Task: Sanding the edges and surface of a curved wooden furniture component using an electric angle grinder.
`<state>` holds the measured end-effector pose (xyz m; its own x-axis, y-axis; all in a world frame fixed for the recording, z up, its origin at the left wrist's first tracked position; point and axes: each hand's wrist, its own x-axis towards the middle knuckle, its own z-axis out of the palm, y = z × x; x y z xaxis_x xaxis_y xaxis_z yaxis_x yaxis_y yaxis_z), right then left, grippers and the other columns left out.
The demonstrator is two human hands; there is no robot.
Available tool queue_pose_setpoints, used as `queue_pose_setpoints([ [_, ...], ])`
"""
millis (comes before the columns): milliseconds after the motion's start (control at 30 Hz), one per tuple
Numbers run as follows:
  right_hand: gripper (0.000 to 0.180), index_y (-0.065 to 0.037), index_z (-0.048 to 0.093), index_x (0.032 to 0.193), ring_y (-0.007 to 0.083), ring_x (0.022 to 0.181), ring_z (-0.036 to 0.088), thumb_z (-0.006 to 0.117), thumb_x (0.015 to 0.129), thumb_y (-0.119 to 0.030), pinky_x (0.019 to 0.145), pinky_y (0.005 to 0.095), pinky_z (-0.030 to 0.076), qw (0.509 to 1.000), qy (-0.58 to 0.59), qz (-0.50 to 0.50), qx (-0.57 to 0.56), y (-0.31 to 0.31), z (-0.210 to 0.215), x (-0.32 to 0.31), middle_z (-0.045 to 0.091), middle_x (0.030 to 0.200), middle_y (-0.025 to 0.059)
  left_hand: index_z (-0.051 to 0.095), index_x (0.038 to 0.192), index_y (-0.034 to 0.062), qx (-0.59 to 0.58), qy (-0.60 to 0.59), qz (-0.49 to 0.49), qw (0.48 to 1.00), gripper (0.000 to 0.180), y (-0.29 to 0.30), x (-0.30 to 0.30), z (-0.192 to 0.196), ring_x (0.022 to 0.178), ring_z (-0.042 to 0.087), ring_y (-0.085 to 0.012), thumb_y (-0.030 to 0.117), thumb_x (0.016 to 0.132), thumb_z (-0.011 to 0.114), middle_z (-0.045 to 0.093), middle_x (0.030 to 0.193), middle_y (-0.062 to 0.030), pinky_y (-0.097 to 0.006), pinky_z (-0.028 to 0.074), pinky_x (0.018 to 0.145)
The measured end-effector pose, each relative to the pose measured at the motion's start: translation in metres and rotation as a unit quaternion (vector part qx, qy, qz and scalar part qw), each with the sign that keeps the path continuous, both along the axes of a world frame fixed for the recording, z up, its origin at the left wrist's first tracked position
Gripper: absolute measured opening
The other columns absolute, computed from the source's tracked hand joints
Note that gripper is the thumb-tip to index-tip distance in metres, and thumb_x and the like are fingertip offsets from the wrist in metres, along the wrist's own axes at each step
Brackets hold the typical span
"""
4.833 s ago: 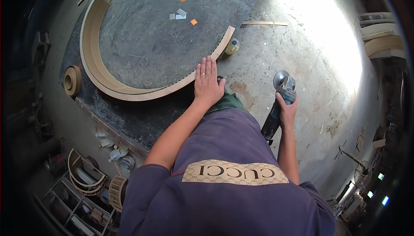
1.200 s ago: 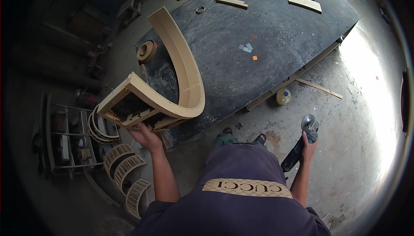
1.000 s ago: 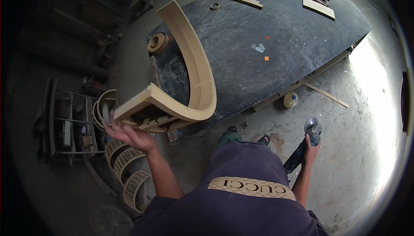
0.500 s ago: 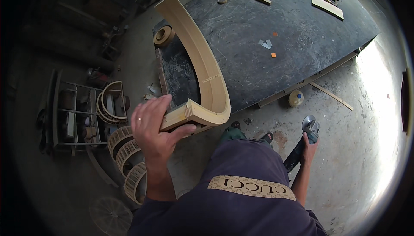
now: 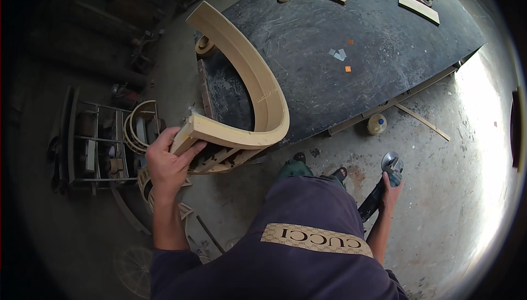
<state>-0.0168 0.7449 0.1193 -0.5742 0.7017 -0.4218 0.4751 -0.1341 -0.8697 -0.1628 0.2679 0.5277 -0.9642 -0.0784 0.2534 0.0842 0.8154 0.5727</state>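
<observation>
The left hand (image 5: 167, 162) has its grip closed on the near left end of the curved wooden frame (image 5: 268, 100), thumb and fingers spread around that end, while the frame's bend reaches over the left part of the dark worktop (image 5: 307, 53). The right hand (image 5: 391, 193) wraps its grip firmly about an angle grinder (image 5: 393, 173), holding it above the concrete floor (image 5: 433, 190), disc end away from the body, near a capped bottle (image 5: 376, 125).
</observation>
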Motion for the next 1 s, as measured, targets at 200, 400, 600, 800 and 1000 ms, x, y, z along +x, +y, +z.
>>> queue_pose_setpoints([
  [200,0.064,-0.004,0.059,0.137,0.0176,0.099,0.065,0.088,0.09,-0.036,0.089,0.0329,0.052,0.999,-0.018,0.028,0.007,0.007,-0.01,-0.004,0.067,0.114,0.0074,0.072,0.118,-0.0037,0.084,0.033,0.047,0.995,0.038,-0.064,0.012,-0.004,0.094,0.066,-0.0086,0.014,0.09,0.092,0.076,0.103,-0.0025,-0.026,0.052,0.087],
  [400,0.062,-0.004,0.06,0.135,0.0175,0.099,0.065,0.088,0.09,-0.036,0.088,0.0326,0.053,0.997,-0.018,0.058,0.043,0.003,-0.015,-0.03,0.068,0.114,0.0078,0.07,0.121,-0.0052,0.121,0.082,0.102,0.984,0.057,-0.105,0.052,-0.032,0.105,0.066,-0.0143,0.043,0.095,0.087,0.074,0.112,-0.0057,-0.031,0.05,0.097],
  [600,0.074,-0.002,0.057,0.139,0.0229,0.112,0.064,0.092,0.086,-0.039,0.101,0.0367,0.05,0.993,-0.043,0.113,-0.005,-0.023,0.034,-0.07,0.066,0.125,0.0121,0.063,0.13,-0.0034,0.258,0.144,0.093,0.951,0.056,-0.111,0.09,-0.088,0.112,0.067,-0.0193,0.039,0.1,0.082,0.071,0.123,-0.0096,-0.038,0.052,0.103],
  [800,0.073,-0.003,0.057,0.14,0.0232,0.11,0.064,0.091,0.085,-0.039,0.1,0.0367,0.05,0.99,-0.052,0.13,0.021,-0.027,0.038,-0.081,0.067,0.123,0.0115,0.068,0.118,-0.0009,0.403,0.079,0.127,0.903,0.058,-0.099,0.095,-0.134,0.1,0.069,-0.0128,0.028,0.079,0.1,0.072,0.106,-0.0018,-0.031,0.056,0.086],
  [1000,0.075,-0.002,0.057,0.139,0.0236,0.11,0.064,0.091,0.085,-0.041,0.099,0.0374,0.051,0.989,-0.072,0.128,0.02,-0.029,0.047,-0.073,0.067,0.123,0.0122,0.07,0.103,-0.0028,0.323,0.14,0.152,0.924,0.049,-0.112,0.08,-0.216,0.088,0.07,-0.0142,0.04,0.092,0.089,0.073,0.095,-0.0051,-0.032,0.054,0.08],
])
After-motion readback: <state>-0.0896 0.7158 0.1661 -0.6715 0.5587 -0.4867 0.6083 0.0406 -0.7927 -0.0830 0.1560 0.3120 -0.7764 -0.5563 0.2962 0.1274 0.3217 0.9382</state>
